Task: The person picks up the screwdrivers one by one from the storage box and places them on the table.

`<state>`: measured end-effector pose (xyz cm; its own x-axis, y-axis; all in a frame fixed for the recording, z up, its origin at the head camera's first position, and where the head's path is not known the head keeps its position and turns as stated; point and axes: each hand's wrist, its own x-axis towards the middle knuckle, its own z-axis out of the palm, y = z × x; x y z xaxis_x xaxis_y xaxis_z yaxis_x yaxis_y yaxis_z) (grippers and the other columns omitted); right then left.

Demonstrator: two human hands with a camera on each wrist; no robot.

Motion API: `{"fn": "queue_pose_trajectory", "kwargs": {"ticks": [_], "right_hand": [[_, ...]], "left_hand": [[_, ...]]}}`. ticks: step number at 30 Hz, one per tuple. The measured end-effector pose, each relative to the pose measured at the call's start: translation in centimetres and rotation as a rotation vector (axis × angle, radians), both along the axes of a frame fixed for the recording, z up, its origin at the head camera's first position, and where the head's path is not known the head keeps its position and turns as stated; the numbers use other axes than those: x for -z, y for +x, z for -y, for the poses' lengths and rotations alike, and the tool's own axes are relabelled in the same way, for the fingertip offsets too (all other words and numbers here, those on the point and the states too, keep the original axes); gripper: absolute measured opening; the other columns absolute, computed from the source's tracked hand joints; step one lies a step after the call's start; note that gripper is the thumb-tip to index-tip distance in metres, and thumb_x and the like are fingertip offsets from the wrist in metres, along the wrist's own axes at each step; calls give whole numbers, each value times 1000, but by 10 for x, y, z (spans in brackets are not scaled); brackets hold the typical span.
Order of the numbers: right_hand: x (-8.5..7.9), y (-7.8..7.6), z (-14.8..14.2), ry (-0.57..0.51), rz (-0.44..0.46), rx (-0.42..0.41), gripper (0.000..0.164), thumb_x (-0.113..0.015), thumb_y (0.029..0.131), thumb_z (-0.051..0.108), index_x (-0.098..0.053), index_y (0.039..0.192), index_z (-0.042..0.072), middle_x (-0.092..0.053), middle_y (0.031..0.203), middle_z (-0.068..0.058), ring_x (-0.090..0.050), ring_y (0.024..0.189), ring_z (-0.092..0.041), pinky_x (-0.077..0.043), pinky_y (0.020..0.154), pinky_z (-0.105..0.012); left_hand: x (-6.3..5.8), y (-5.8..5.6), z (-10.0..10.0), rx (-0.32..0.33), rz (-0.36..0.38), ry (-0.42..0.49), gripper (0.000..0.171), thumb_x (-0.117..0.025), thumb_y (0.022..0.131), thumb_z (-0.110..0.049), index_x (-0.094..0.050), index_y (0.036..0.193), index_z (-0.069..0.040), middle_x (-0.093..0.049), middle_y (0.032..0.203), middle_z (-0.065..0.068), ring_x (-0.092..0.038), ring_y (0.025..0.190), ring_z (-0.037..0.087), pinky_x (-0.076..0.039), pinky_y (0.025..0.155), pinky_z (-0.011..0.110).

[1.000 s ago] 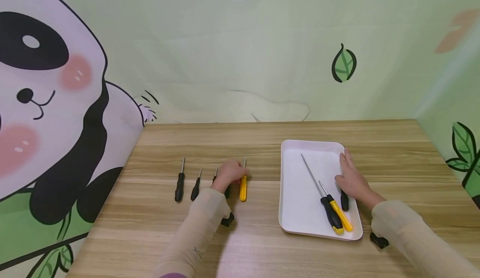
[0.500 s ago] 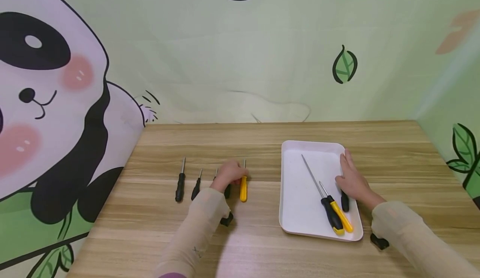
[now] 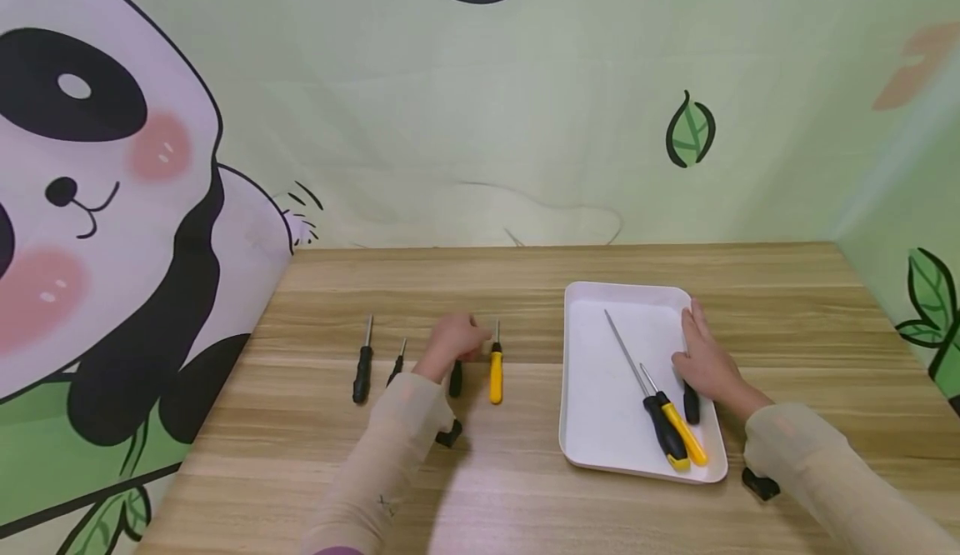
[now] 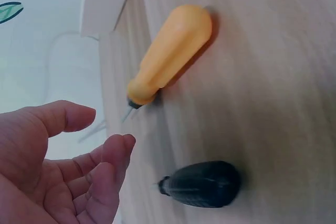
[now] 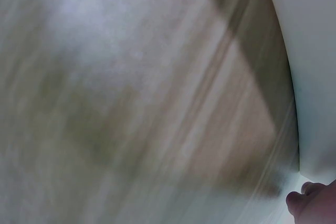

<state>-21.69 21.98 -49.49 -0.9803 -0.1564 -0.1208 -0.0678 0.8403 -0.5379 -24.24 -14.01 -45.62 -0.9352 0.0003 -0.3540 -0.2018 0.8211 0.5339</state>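
My left hand (image 3: 453, 342) hovers at a row of screwdrivers on the table, thumb and fingertips apart with nothing between them. Right of it lies a yellow screwdriver (image 3: 496, 376), also large in the left wrist view. Below the hand shows a black handle (image 4: 202, 184); its shaft is hidden from the head camera. My right hand (image 3: 708, 362) holds the right wall of a white tray (image 3: 600, 438), thumb over the rim and fingers outside. In the tray rest a long black-and-yellow screwdriver (image 3: 663, 432), a yellow-handled one (image 3: 684, 434) and a black one (image 3: 691, 403), partly covered by the thumb.
Farther left are a black screwdriver (image 3: 362, 374) and a smaller black screwdriver (image 3: 396, 367), partly behind the left sleeve. The wooden table (image 3: 525, 505) ends at a printed cloth wall (image 3: 525, 122) at the back.
My left hand has moved slightly left, away from the yellow screwdriver, which now lies a little farther right and fully in sight. The right hand and tray have stayed put.
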Motion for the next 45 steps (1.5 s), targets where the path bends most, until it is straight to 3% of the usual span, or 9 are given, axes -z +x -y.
{"fn": "queue_pose_trajectory", "kwargs": {"ticks": [7,17,22,26,29,35,39,45], "right_hand": [[1,0,0,-1,-3,1,69,-40,82,8,0,136,-10,14,145,-21,-12,128,-47,-20,98,-59],[1,1,0,-4,8,1,69,-39,83,8,1,136,-10,17,145,-20,-10,129,-46,-20,98,-59],[0,1,0,-3,5,1,69,-39,82,8,1,136,-10,15,145,-21,-10,129,-46,-19,98,-59],[-1,1,0,-7,1,-1,69,-39,83,8,0,136,-11,14,145,-21,-10,129,-46,-18,99,-59],[-1,1,0,-6,3,0,69,-39,83,8,0,136,-10,14,145,-21,-9,129,-45,-18,99,-59],[-1,1,0,-11,-1,-1,69,-39,82,8,1,136,-10,15,145,-21,-9,130,-45,-18,99,-59],[-1,0,0,-11,2,-5,69,-38,83,8,1,136,-10,15,145,-21,-8,130,-45,-17,99,-59],[0,1,-1,-14,14,-2,69,-37,83,9,2,136,-9,17,145,-19,-7,130,-45,-17,99,-59]], "left_hand": [[-4,-2,-2,9,-4,62,30,-55,82,-28,-48,59,-12,-49,50,2,-43,45,14,-35,46,25],[-7,-2,-9,4,-24,122,19,-57,82,-26,-57,73,-9,-60,62,7,-49,50,14,-36,45,21],[-9,-2,-14,2,-9,230,20,-56,83,-24,-57,75,-6,-56,61,5,-48,50,14,-43,50,26],[-11,-3,-20,-33,28,335,19,-56,82,-21,-58,88,-3,-60,69,6,-53,53,12,-52,63,33],[-14,-3,-25,-42,51,383,22,-55,82,-20,-58,95,-3,-62,76,9,-56,56,11,-52,68,34],[-20,-1,-34,-32,85,463,26,-54,84,-21,-55,102,-2,-64,89,16,-59,67,17,-50,60,25],[-19,0,-40,-24,100,512,26,-52,85,-19,-54,102,0,-62,88,15,-55,64,15,-49,60,24],[-18,1,-49,-19,109,551,23,-52,84,-17,-55,100,0,-60,79,9,-55,61,13,-52,70,34]]}}
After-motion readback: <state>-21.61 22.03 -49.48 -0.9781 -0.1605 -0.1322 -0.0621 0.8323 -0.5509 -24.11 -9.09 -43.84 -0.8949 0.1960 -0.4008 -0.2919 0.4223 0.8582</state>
